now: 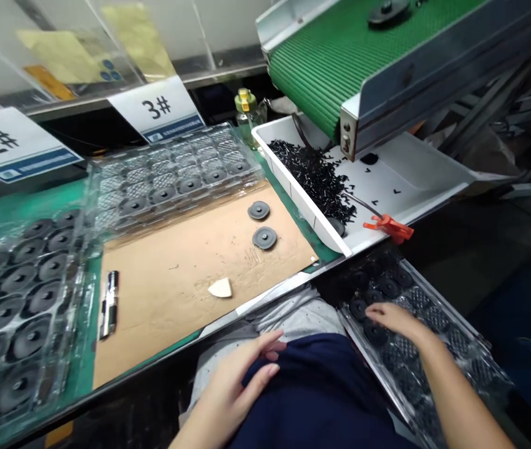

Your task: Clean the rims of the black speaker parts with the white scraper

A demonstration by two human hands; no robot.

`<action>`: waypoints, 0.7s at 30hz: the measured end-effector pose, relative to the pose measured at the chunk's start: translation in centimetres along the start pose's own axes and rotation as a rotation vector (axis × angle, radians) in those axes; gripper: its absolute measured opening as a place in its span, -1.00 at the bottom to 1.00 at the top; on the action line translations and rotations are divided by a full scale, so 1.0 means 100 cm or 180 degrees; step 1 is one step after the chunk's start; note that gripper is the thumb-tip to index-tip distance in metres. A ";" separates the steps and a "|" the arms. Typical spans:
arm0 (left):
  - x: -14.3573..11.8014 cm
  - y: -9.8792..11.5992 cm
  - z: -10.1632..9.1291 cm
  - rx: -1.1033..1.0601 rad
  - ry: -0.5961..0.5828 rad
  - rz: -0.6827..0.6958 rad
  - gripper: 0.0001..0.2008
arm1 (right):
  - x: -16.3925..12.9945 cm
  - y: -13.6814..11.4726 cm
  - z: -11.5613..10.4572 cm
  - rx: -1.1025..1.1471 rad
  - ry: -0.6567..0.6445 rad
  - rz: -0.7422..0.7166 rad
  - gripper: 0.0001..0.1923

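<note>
Left hand (245, 369) is half open over the lap (309, 312), nothing in it, two grey discs (264, 237) on the cardboard (288, 254) beyond. Right hand (391, 318) has fingers bunched at a dark disc (357, 308) in the lower tray (437, 317), can't tell if it's gripping.

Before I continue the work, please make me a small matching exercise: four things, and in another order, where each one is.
Things:
1. Right hand
2. Marker
3. Red-handled tool
4. Left hand

Places:
A. On the left part of the cardboard
B. In front of the navy clothing
C. At the lower-right tray
D. With its shaft in the white bin

Pairs: 1-C, 2-A, 3-D, 4-B
</note>
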State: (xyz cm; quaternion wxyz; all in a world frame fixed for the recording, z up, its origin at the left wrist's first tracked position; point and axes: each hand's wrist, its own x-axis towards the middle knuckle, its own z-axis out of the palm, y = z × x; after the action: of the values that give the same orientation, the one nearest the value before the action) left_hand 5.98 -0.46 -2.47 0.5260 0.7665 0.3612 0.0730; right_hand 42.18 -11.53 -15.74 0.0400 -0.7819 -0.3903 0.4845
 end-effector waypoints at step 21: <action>-0.035 -0.045 -0.005 -0.0597 0.0762 0.0265 -0.65 | -0.073 -0.367 -0.310 -0.3178 0.3367 -0.1285 -0.13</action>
State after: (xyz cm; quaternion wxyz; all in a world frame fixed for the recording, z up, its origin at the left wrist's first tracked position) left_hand 1.00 -1.45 -5.16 0.5450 0.7141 0.3809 0.2190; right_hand 44.01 18.91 22.06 -0.0491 -0.7487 -0.6279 -0.2067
